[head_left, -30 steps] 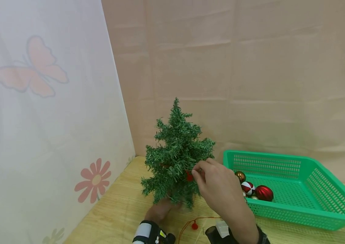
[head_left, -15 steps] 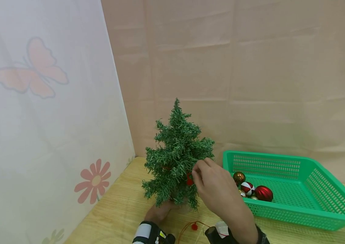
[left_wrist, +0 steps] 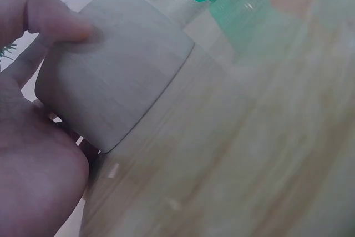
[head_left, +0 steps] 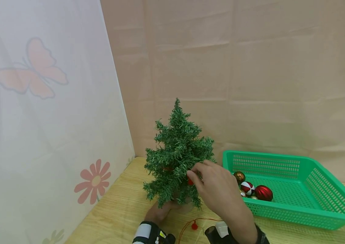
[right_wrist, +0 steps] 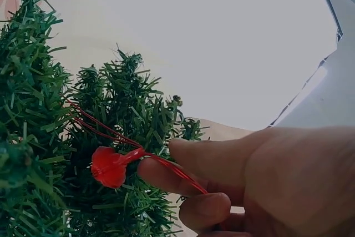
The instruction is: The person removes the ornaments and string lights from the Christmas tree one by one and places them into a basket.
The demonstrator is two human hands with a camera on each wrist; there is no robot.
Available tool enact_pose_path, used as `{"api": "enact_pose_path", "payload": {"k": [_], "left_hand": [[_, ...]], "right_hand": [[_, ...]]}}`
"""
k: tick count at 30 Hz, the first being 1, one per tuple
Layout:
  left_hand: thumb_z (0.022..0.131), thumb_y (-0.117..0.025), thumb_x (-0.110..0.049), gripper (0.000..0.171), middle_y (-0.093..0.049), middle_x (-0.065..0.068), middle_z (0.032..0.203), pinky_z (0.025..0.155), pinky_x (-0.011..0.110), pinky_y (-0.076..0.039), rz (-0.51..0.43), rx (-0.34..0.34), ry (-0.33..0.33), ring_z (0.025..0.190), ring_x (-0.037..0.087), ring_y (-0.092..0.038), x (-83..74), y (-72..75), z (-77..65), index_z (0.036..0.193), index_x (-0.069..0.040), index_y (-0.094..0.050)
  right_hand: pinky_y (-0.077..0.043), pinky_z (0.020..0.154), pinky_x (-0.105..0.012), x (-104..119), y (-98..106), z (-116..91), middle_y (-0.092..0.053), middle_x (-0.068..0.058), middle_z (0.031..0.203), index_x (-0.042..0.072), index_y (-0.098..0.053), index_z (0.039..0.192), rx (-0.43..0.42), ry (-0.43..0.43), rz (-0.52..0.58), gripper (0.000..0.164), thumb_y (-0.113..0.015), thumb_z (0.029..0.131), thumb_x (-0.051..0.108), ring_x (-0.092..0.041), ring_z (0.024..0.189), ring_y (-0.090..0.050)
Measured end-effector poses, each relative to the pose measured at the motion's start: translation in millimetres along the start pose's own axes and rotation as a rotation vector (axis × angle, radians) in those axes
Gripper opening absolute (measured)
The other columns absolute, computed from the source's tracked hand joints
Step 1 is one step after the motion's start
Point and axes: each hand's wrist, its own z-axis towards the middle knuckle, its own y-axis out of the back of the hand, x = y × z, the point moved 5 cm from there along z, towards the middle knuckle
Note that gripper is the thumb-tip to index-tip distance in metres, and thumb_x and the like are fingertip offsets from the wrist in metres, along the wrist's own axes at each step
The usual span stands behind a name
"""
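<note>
A small green artificial Christmas tree [head_left: 175, 152] stands on the table. My left hand [head_left: 159, 211] reaches under its lower branches. In the left wrist view, that hand's fingers hold the tree's smooth grey base [left_wrist: 122, 70]. My right hand [head_left: 218, 186] is at the tree's lower right side. Between its thumb and fingers it pinches the thin red wires of a light string [right_wrist: 175, 171], seen closely in the right wrist view. A red bulb [right_wrist: 109, 167] on the wires sits against the branches just beyond the fingertips. The wires run on into the foliage.
Right of the tree is a green plastic basket [head_left: 282, 211]. Several ornaments lie at its left end, among them a red ball [head_left: 263, 193] and a striped ball [head_left: 247, 188]. Another red bulb [head_left: 194, 225] of the string lies on the table in front. A white printed sheet hangs at left.
My right thumb and fingertips have shifted slightly left, closer over the red bulb. The tree's lower branches have moved slightly to the right. My left hand stays at the base.
</note>
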Motion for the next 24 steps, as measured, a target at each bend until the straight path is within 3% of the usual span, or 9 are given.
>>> {"api": "enact_pose_path", "payload": {"k": [9, 11, 15, 17, 20, 24], "left_hand": [[0.082, -0.075, -0.029, 0.057, -0.054, 0.010, 0.141, 0.108, 0.065, -0.034, 0.035, 0.013, -0.013, 0.131, 0.037, -0.048, -4.4, -1.1, 0.6, 0.134, -0.012, -0.059], [0.083, -0.074, -0.034, 0.057, -0.055, 0.011, 0.141, 0.106, 0.065, -0.035, 0.081, 0.008, -0.010, 0.131, 0.039, -0.049, -3.3, -0.1, 0.1, 0.134, -0.014, -0.059], [0.083, -0.072, -0.041, 0.062, -0.054, 0.013, 0.143, 0.105, 0.066, -0.036, 0.146, 0.009, 0.003, 0.132, 0.043, -0.047, 0.0, 0.9, -1.3, 0.137, -0.015, -0.058], [0.083, -0.073, -0.040, 0.063, -0.053, 0.013, 0.144, 0.105, 0.066, -0.036, 0.137, 0.018, -0.003, 0.133, 0.044, -0.047, 0.4, 0.0, -1.1, 0.138, -0.014, -0.057], [0.083, -0.075, -0.039, 0.059, -0.056, 0.012, 0.141, 0.105, 0.065, -0.036, 0.131, 0.028, -0.021, 0.131, 0.042, -0.049, 0.1, -0.8, -0.1, 0.134, -0.014, -0.059], [0.086, -0.069, -0.046, 0.051, -0.059, 0.012, 0.137, 0.103, 0.065, -0.039, 0.209, 0.005, -0.027, 0.128, 0.043, -0.051, -0.5, 2.0, 0.0, 0.127, -0.017, -0.064]], "right_hand": [[-0.041, 0.061, -0.026, -2.1, 4.1, -0.4, -0.055, 0.007, 0.083, 0.021, -0.071, 0.089, -0.072, 0.047, 0.019, 0.007, -0.068, 0.095, 0.020, -0.007, 0.070, -0.045], [-0.041, 0.061, -0.025, -3.1, 4.1, -1.0, -0.053, 0.006, 0.084, 0.019, -0.070, 0.090, -0.087, 0.058, 0.034, 0.007, -0.067, 0.095, 0.015, -0.007, 0.070, -0.043], [-0.040, 0.063, -0.024, -4.6, 1.2, -1.6, -0.051, 0.005, 0.085, 0.017, -0.068, 0.091, -0.081, 0.073, 0.054, 0.008, -0.065, 0.096, 0.012, -0.008, 0.070, -0.040], [-0.040, 0.063, -0.024, -4.9, 0.3, -1.5, -0.051, 0.005, 0.085, 0.017, -0.068, 0.091, -0.073, 0.081, 0.061, 0.008, -0.065, 0.096, 0.012, -0.008, 0.070, -0.039], [-0.040, 0.063, -0.024, -5.2, 2.0, -0.3, -0.052, 0.006, 0.086, 0.017, -0.069, 0.090, -0.068, 0.087, 0.072, 0.008, -0.066, 0.096, 0.011, -0.007, 0.071, -0.041], [-0.040, 0.060, -0.022, -6.9, 8.9, 1.8, -0.055, 0.006, 0.086, 0.019, -0.070, 0.090, -0.082, 0.092, 0.095, 0.009, -0.068, 0.094, 0.011, -0.006, 0.071, -0.043]]}}
